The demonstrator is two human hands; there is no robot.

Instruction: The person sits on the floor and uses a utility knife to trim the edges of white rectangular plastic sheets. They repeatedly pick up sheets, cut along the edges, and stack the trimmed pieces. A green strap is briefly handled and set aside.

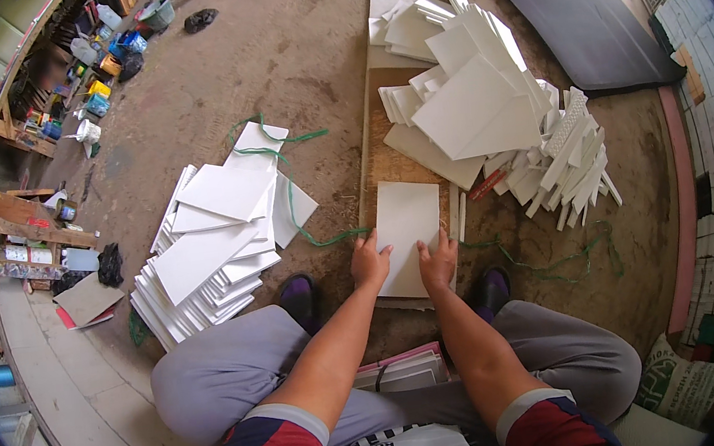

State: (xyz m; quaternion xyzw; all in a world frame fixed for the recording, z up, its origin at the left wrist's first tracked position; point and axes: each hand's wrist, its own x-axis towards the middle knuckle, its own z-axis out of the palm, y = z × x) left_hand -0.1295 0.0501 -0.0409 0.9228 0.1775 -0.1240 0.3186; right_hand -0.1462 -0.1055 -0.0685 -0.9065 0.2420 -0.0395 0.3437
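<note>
At the near end of the wooden board (390,167), a white panel (411,239) is held by opposite long edges between left hand (371,262) and right hand (439,264), fingertips partly hidden. Step appears to be squaring; next move calls for even grip.

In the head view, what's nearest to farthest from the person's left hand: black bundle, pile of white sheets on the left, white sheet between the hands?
From the left hand:
1. White sheet: touching it.
2. Pile of white sheets: to its left.
3. Black bundle: far ahead, leftward.
</note>
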